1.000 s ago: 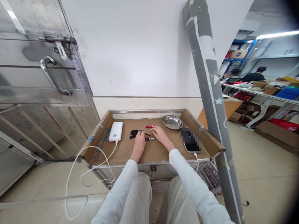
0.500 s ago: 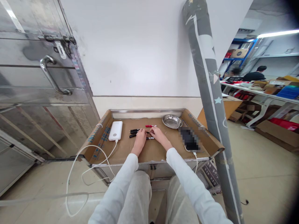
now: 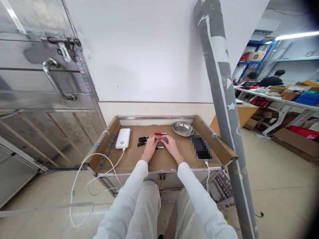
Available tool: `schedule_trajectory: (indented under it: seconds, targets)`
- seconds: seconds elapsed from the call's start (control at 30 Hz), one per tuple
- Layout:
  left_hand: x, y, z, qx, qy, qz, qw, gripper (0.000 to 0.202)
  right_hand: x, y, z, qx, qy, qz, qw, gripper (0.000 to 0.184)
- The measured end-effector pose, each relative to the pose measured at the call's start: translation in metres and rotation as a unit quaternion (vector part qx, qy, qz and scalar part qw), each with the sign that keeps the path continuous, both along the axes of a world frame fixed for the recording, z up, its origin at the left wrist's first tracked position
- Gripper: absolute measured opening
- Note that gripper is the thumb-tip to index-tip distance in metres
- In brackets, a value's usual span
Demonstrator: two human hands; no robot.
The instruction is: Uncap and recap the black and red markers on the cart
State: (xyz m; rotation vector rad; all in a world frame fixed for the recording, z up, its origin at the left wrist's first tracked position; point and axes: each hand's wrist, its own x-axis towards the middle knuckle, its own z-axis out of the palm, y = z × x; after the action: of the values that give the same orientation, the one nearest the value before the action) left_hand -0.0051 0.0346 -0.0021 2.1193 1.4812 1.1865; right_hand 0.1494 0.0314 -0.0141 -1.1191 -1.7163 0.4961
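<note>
My left hand (image 3: 151, 144) is closed, its fingertips pinched on a thin, dark, pen-like piece (image 3: 159, 138) held just above the cardboard. My right hand (image 3: 169, 144) pinches the other end of that piece, so the hands almost meet. Several black pens (image 3: 142, 142) lie side by side to the left, partly hidden behind my left hand. Below the fingertips, another black pen with a silver end (image 3: 160, 147) lies on the cardboard. A red pen with a silver end (image 3: 160, 133) rests just beyond both hands.
A cardboard-lined tabletop (image 3: 134, 162) has raised sides. On it are a white power bank (image 3: 123, 138) with a cable, a round metal dish (image 3: 183, 128) and a blurred phone (image 3: 201, 148). A grey wrapped roll (image 3: 221, 86) leans at right. People sit at a far bench.
Both hands have lifted slightly and drawn closer together around the thin dark piece. My right hand has moved away from the silver-ended pen below. The other objects stay in place.
</note>
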Motion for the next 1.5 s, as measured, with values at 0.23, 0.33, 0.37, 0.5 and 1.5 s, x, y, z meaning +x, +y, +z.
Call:
schedule_trajectory:
  seconds: [0.23, 0.33, 0.37, 0.5, 1.5]
  targets:
    - [0.01, -0.003, -0.003, 0.006, -0.112, -0.111, 0.988, 0.011, -0.001, -0.006, 0.01, -0.021, 0.033, -0.018, 0.999, 0.026]
    - [0.012, -0.001, -0.007, -0.006, -0.133, -0.078, 0.988, 0.017, 0.002, -0.008, 0.012, -0.036, 0.093, -0.038, 0.994, 0.03]
    - [0.012, 0.0, -0.009, -0.009, -0.123, -0.071, 0.99, 0.019, 0.002, -0.008, 0.012, -0.04, 0.115, -0.049, 0.991, 0.031]
    - [0.012, 0.006, -0.006, -0.016, -0.006, -0.089, 0.996, 0.015, 0.005, -0.005, 0.008, -0.062, 0.183, -0.068, 0.979, 0.036]
    - [0.008, -0.014, 0.005, -0.082, -0.319, -0.073, 0.941, 0.025, -0.005, -0.021, 0.016, 0.064, 0.014, -0.018, 0.998, 0.023]
